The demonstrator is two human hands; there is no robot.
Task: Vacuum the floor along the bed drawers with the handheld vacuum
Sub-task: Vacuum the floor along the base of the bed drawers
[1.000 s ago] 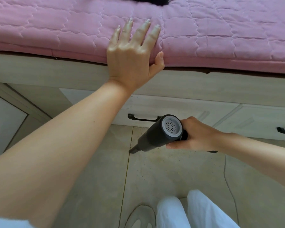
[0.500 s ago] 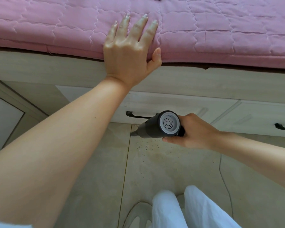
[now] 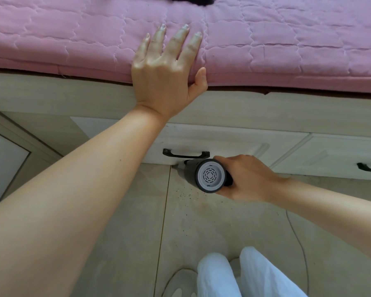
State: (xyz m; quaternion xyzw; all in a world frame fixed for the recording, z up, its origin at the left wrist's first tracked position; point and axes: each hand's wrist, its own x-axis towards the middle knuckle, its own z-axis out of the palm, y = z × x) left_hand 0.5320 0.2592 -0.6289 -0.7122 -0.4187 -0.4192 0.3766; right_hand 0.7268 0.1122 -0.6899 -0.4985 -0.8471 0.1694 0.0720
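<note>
My right hand (image 3: 247, 179) grips a dark handheld vacuum (image 3: 204, 175) whose grey vented rear cap faces the camera. Its nozzle points away from me, down at the foot of the pale wooden bed drawer (image 3: 229, 144), just below the drawer's black handle (image 3: 185, 153). Dark specks of dirt (image 3: 185, 194) lie on the beige floor tiles (image 3: 212, 221) right beneath the vacuum. My left hand (image 3: 165, 71) rests flat with straight fingers on the edge of the pink quilted mattress (image 3: 287, 46), thumb against its side.
A second drawer (image 3: 334, 157) with a black handle (image 3: 369, 167) lies to the right. A cabinet panel (image 3: 4, 159) stands at the left. My white trouser legs (image 3: 234, 275) and a shoe (image 3: 180, 284) are at the bottom. A thin cord (image 3: 299, 243) runs along the floor.
The vacuum has moved forward from the open floor to the base of the drawer, its nozzle now tucked under the handle. My left hand stays on the mattress edge.
</note>
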